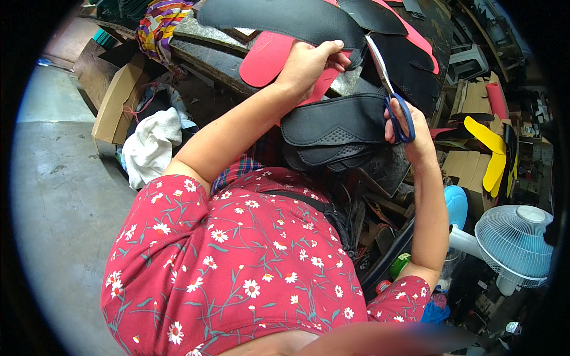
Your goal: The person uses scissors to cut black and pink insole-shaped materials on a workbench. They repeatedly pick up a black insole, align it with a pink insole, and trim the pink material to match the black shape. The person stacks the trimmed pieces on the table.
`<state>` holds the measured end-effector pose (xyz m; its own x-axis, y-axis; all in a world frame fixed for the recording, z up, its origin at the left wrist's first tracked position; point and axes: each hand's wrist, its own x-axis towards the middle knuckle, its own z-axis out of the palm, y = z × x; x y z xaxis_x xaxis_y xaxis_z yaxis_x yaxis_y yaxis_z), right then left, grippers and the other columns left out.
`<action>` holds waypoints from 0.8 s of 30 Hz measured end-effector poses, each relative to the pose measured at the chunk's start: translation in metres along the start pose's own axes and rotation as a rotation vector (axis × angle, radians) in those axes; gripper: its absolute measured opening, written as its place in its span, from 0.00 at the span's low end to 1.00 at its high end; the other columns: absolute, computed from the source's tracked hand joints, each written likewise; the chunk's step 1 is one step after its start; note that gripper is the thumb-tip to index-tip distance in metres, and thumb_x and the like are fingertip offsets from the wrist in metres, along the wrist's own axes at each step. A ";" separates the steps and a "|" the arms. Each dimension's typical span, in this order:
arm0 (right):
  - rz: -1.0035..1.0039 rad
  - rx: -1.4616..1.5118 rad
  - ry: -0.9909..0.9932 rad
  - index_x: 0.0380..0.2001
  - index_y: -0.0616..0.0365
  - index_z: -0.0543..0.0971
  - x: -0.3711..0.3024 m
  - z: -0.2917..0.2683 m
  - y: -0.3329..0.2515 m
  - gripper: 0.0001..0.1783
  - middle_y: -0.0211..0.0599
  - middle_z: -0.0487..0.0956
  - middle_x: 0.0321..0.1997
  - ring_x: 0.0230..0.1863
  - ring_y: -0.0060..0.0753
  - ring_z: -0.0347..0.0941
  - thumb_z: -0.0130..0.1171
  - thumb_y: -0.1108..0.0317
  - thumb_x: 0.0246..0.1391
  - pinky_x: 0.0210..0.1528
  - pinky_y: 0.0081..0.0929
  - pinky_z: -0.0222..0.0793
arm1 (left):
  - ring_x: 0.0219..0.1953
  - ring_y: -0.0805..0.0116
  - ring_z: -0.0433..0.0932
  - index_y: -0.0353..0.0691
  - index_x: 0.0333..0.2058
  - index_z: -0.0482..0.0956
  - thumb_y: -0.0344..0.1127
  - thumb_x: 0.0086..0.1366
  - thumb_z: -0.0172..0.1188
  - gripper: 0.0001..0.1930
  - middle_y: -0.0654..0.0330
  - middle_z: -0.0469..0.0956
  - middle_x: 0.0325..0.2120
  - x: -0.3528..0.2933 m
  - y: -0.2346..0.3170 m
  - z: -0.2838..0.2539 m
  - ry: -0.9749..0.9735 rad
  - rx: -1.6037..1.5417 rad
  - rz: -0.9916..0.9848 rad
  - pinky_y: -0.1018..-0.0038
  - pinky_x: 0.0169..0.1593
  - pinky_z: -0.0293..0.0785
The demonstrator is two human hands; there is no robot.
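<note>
A long black insole-shaped piece with a stitched edge lies across the work at the top. My left hand is closed at its right end, thumb on top and fingers curled below. Scissors with blue handles are in my right hand, fingers through the loops. Their blades point away from me, tips beside the end of the black piece. Under my left hand lies a red insole. Nearer to me, a stack of black stitched pieces rests beside the scissor handles.
More black and red pieces lie at the far right of the dark work table. A white cloth and cardboard are at left. On the right are a fan and yellow sole shapes.
</note>
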<state>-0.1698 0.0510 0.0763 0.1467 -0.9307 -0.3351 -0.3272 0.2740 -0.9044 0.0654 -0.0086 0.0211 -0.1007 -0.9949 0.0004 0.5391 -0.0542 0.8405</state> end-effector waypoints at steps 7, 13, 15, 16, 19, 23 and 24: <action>0.092 0.079 -0.080 0.35 0.56 0.77 -0.012 -0.002 0.004 0.32 0.36 0.80 0.20 0.18 0.22 0.74 0.48 0.34 0.63 0.24 0.18 0.65 | 0.32 0.66 0.81 0.26 0.35 0.79 0.31 0.68 0.58 0.10 0.51 0.82 0.30 -0.008 -0.006 -0.002 0.108 -0.207 -0.050 0.74 0.40 0.79; 0.112 0.184 -0.172 0.35 0.55 0.77 0.003 0.008 0.003 0.36 0.37 0.81 0.22 0.20 0.25 0.75 0.44 0.30 0.62 0.29 0.20 0.68 | 0.33 0.67 0.81 0.28 0.37 0.80 0.30 0.69 0.57 0.09 0.53 0.82 0.31 -0.009 -0.009 -0.003 0.078 -0.196 -0.084 0.73 0.41 0.78; 0.097 0.205 -0.192 0.35 0.56 0.77 0.009 0.008 0.002 0.36 0.36 0.80 0.21 0.20 0.24 0.75 0.45 0.29 0.62 0.28 0.19 0.68 | 0.34 0.67 0.81 0.28 0.37 0.80 0.31 0.69 0.57 0.09 0.53 0.82 0.30 -0.011 -0.010 -0.002 0.080 -0.219 -0.080 0.73 0.41 0.78; 0.091 0.207 -0.197 0.34 0.56 0.77 0.012 0.007 0.003 0.36 0.36 0.80 0.21 0.20 0.24 0.75 0.45 0.29 0.62 0.27 0.18 0.68 | 0.34 0.67 0.81 0.28 0.36 0.80 0.31 0.69 0.57 0.09 0.53 0.82 0.30 -0.011 -0.010 -0.002 0.087 -0.208 -0.072 0.73 0.41 0.78; 0.082 0.218 -0.208 0.34 0.57 0.77 0.014 0.004 0.005 0.36 0.36 0.80 0.20 0.19 0.24 0.74 0.47 0.29 0.61 0.26 0.17 0.68 | 0.34 0.67 0.81 0.28 0.36 0.80 0.31 0.69 0.57 0.09 0.53 0.82 0.30 -0.010 -0.009 -0.004 0.089 -0.209 -0.079 0.73 0.41 0.78; 0.067 0.212 -0.192 0.34 0.58 0.77 0.012 0.005 0.010 0.36 0.36 0.79 0.20 0.19 0.24 0.74 0.47 0.30 0.62 0.25 0.18 0.68 | 0.34 0.67 0.81 0.28 0.37 0.79 0.30 0.69 0.57 0.08 0.54 0.82 0.31 -0.009 -0.007 -0.006 0.094 -0.257 -0.103 0.73 0.41 0.78; 0.070 0.233 -0.206 0.34 0.58 0.77 0.012 0.006 0.011 0.37 0.36 0.79 0.20 0.19 0.24 0.74 0.46 0.30 0.62 0.25 0.18 0.68 | 0.34 0.67 0.81 0.28 0.38 0.79 0.30 0.69 0.57 0.08 0.54 0.82 0.31 -0.009 -0.008 -0.006 0.090 -0.288 -0.109 0.73 0.41 0.78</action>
<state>-0.1663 0.0444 0.0611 0.3249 -0.8454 -0.4240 -0.1242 0.4063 -0.9053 0.0673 0.0006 0.0113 -0.1033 -0.9847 -0.1404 0.7447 -0.1702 0.6454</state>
